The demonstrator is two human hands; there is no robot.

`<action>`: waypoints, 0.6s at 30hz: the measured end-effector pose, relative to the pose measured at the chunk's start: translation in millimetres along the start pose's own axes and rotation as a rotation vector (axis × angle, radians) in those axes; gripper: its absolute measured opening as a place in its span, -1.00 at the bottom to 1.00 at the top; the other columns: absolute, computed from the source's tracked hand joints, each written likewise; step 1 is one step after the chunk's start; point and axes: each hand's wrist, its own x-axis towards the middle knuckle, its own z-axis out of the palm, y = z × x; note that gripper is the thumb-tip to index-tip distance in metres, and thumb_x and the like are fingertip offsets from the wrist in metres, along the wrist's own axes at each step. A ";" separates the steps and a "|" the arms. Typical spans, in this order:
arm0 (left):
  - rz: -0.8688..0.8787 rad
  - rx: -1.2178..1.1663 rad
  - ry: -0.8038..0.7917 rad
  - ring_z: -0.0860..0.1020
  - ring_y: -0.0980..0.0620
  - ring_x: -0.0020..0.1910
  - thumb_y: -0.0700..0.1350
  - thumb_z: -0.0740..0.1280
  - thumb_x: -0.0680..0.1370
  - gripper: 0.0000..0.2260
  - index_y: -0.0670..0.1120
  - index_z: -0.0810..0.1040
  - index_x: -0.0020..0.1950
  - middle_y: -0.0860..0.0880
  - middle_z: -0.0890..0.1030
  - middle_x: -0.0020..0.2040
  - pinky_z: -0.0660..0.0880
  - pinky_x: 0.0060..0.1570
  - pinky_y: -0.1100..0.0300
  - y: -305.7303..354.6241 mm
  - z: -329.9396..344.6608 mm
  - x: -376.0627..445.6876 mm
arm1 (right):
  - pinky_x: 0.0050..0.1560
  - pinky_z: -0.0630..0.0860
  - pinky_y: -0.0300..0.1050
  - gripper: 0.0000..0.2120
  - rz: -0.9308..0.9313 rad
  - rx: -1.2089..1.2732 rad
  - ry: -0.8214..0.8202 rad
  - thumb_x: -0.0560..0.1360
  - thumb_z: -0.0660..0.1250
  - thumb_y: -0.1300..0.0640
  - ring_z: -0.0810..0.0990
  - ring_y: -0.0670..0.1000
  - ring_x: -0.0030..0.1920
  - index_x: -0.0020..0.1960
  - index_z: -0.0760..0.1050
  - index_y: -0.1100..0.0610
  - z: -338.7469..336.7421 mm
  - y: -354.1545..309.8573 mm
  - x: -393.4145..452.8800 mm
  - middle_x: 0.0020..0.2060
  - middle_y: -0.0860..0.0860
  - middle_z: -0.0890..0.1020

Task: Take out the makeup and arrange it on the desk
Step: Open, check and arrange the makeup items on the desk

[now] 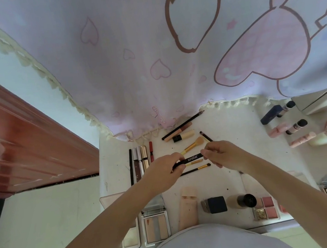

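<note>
Head view: a person's two bare hands meet over a white desk strewn with makeup.
Surface: worn white top with dark specks; a row of slim tubes lies at the left, brushes at the centre, small bottles at the right, palettes along the near edge.
Room: a pink cartoon curtain with a fringed hem hangs down to the far edge of the desk; a red-brown wooden door stands at the left over a pale floor.
Left hand: fingers clamped on the near end of a black pen marked "xinlilai".
Right hand: fingertips pinched on the pen's far end.
Pen: held level just above the desk centre, between both hands, over two thin brushes.
Hard to make out: items at the right edge are cut off and warped by the lens; the left palettes are partly covered by the forearm; labels on the small bottles cannot be read.
</note>
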 end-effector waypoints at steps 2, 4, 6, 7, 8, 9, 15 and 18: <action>-0.006 0.021 -0.006 0.36 0.23 -0.37 -0.07 0.15 0.60 -0.77 -0.08 0.45 0.22 0.07 0.46 -0.20 0.30 -0.32 0.38 -7.8 -3.1 -1.8 | -0.25 0.35 -0.26 -0.78 0.008 -0.003 -0.033 0.57 0.13 0.07 0.38 -0.08 -0.39 -0.18 0.45 0.11 3.5 -1.5 2.9 -0.43 -0.04 0.42; -0.009 0.048 -0.016 0.35 0.24 -0.35 -0.09 0.16 0.60 -0.77 -0.08 0.47 0.21 0.09 0.44 -0.19 0.27 -0.34 0.43 -14.5 -7.8 -3.9 | -0.23 0.36 -0.27 -0.80 0.005 -0.010 -0.075 0.57 0.14 0.10 0.39 -0.08 -0.38 -0.16 0.46 0.13 6.2 -4.2 6.4 -0.42 -0.04 0.43; -0.006 0.075 -0.043 0.36 0.22 -0.31 -0.12 0.15 0.60 -0.77 -0.10 0.48 0.22 0.06 0.46 -0.15 0.27 -0.31 0.43 -19.7 -13.4 -5.2 | -0.24 0.37 -0.30 -0.79 -0.008 -0.019 -0.109 0.57 0.15 0.13 0.39 -0.09 -0.39 -0.22 0.44 0.10 8.6 -7.2 11.4 -0.42 -0.04 0.43; -0.007 0.093 -0.059 0.39 0.18 -0.27 -0.13 0.15 0.60 -0.76 -0.10 0.48 0.23 0.03 0.50 -0.12 0.29 -0.28 0.40 -22.4 -15.9 -5.2 | -0.26 0.37 -0.33 -0.77 -0.015 -0.029 -0.119 0.56 0.16 0.13 0.39 -0.11 -0.40 -0.26 0.42 0.07 10.3 -8.9 14.3 -0.42 -0.05 0.44; -0.010 0.111 -0.070 0.40 0.14 -0.22 -0.13 0.15 0.61 -0.76 -0.10 0.48 0.23 -0.01 0.54 -0.07 0.30 -0.25 0.37 -25.3 -18.4 -5.1 | -0.26 0.38 -0.34 -0.75 -0.019 -0.038 -0.126 0.56 0.16 0.14 0.40 -0.13 -0.40 -0.29 0.41 0.04 12.0 -10.4 17.2 -0.42 -0.06 0.44; -0.014 0.127 -0.077 0.41 0.12 -0.19 -0.13 0.15 0.61 -0.76 -0.11 0.49 0.22 -0.05 0.56 -0.03 0.31 -0.24 0.35 -28.6 -20.8 -4.3 | -0.26 0.39 -0.34 -0.74 -0.025 -0.046 -0.133 0.56 0.16 0.14 0.40 -0.14 -0.40 -0.30 0.40 0.02 13.7 -11.7 20.1 -0.42 -0.07 0.45; -0.035 0.226 -0.092 0.46 0.02 -0.06 -0.17 0.14 0.61 -0.76 -0.12 0.50 0.22 -0.07 0.56 0.00 0.37 0.00 0.22 -47.8 -40.0 -1.2 | -0.14 0.43 -0.27 -0.82 -0.031 -0.058 -0.160 0.58 0.11 0.13 0.49 -0.08 -0.23 -0.03 0.49 0.11 27.5 -14.2 36.3 -0.23 -0.02 0.55; -0.054 0.378 -0.109 0.48 -0.01 0.06 -0.15 0.14 0.61 -0.75 -0.07 0.48 0.25 -0.06 0.56 0.06 0.35 0.07 0.23 -60.6 -48.9 2.5 | 0.12 0.38 -0.18 -0.71 -0.152 -0.490 -0.118 0.56 0.16 0.12 0.46 0.02 0.13 0.25 0.43 0.14 39.3 -3.6 47.3 0.17 0.08 0.50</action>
